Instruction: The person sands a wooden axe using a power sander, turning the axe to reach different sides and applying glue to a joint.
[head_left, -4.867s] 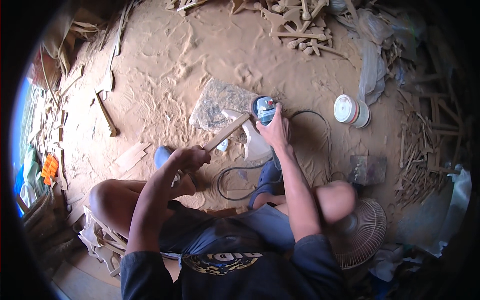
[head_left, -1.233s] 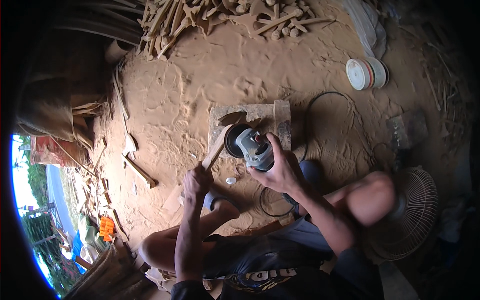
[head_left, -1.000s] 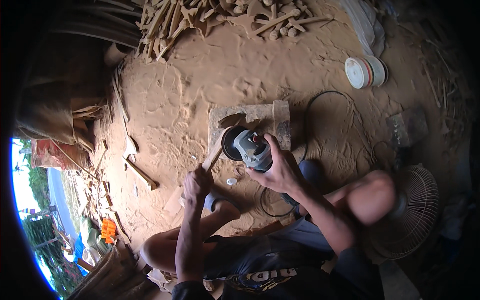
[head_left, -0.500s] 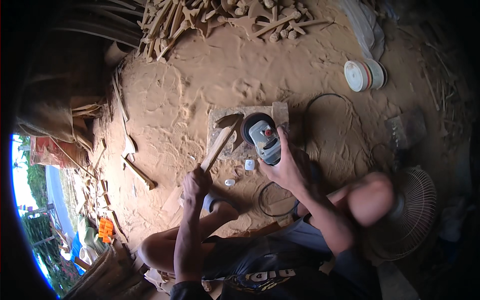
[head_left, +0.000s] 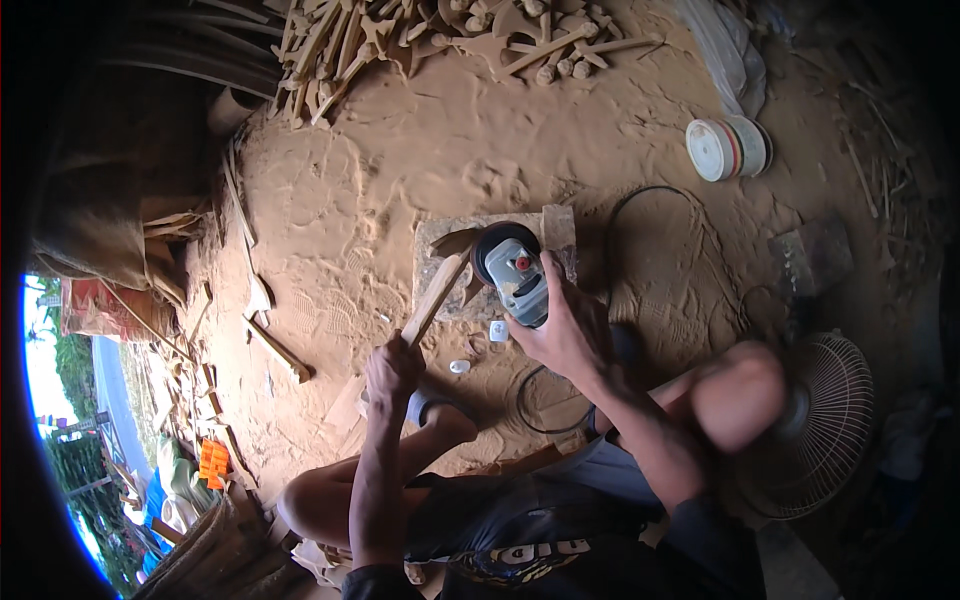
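Note:
My left hand is closed around the lower end of a wooden axe-shaped piece, whose carved head rests on a low block. In my right hand is a grey angle grinder with a dark round disc. The disc lies over the right side of the piece's head and hides part of it. Whether disc and wood touch, I cannot tell exactly. Near the block's front edge lie a small white square thing and a small white oval one.
Carved wooden pieces are heaped at the far side. A white tub lies at the far right. A black cable curves over the dusty ground right of the block. Close to my right knee stands a fan. Wood offcuts lie left.
The grinder in my right hand has moved slightly left, so its disc covers more of the wooden piece's head. My left hand keeps its hold in nearly the same place.

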